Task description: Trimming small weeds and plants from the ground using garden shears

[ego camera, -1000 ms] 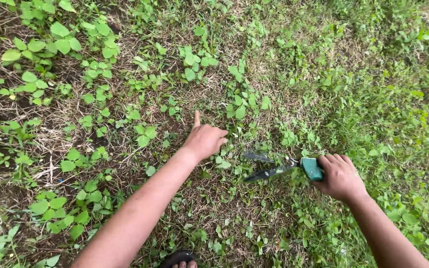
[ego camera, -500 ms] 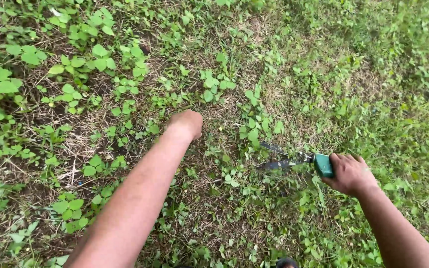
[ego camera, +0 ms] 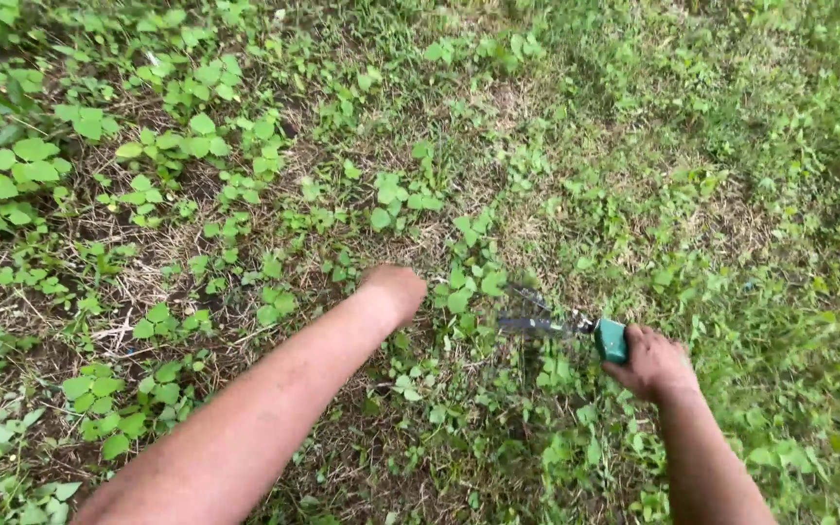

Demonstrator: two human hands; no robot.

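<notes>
Head view, looking down on rough ground.

Nearest: both bare forearms reach in from the bottom edge. The right hand is wrapped tight round the grip of a pair of small garden shears with a teal-green handle and dark metal blades. Its fingers are pressed together round the handle, knuckles up. The blades point left from those fingers and lie low among the stems, slightly parted as far as the blur allows.

The left hand is just left of the blade tips, apart from them. It is bent down at the wrist into the growth, so its fingers are hidden. Cannot tell whether they are spread or pinching a stem.

Between the two hands stands a clump of low broad-leaved green weeds, near the blade tips.

Judgement: blades set at the clump, left hand down by it. A cut here calls for the left fingers to stay off the blade line.

Beyond the fingers: patchy dry straw-coloured grass, more leafy weeds to the far left, denser green turf to the far right.
</notes>
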